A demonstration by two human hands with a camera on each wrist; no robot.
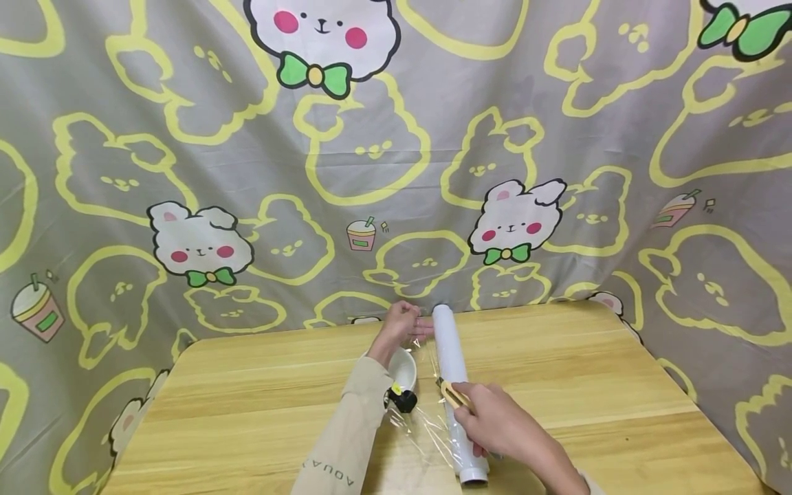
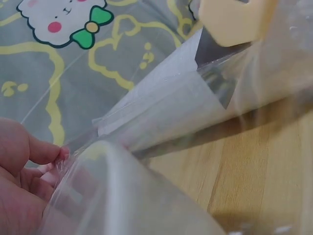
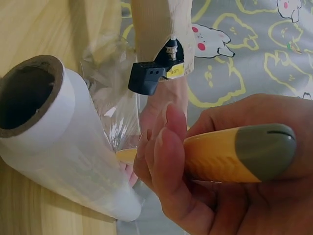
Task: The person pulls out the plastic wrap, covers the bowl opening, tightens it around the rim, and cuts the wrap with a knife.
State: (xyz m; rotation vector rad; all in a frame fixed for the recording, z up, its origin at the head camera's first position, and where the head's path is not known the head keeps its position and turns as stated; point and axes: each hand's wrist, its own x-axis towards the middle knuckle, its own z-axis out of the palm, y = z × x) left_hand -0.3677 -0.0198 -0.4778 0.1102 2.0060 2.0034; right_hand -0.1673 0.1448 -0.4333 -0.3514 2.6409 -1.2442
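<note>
A white roll of cling film (image 1: 454, 364) lies lengthwise on the table, with a clear sheet of film (image 1: 427, 426) drawn off its left side. My left hand (image 1: 403, 323) pinches the far edge of that sheet between thumb and fingers, plainest in the left wrist view. Beneath the left wrist stands a white bowl (image 1: 405, 368), with film over it (image 2: 117, 191). My right hand (image 1: 501, 419) grips a yellow utility knife (image 1: 454, 395) with a grey end (image 3: 266, 152). In the left wrist view its blade (image 2: 222, 54) meets the film beside the roll.
The wooden table (image 1: 247, 399) backs onto a grey patterned cloth (image 1: 278, 172), which also rises at both sides. A black camera (image 1: 403, 400) is strapped at the left wrist, close above the film. The roll's hollow cardboard core (image 3: 51, 73) faces the near side.
</note>
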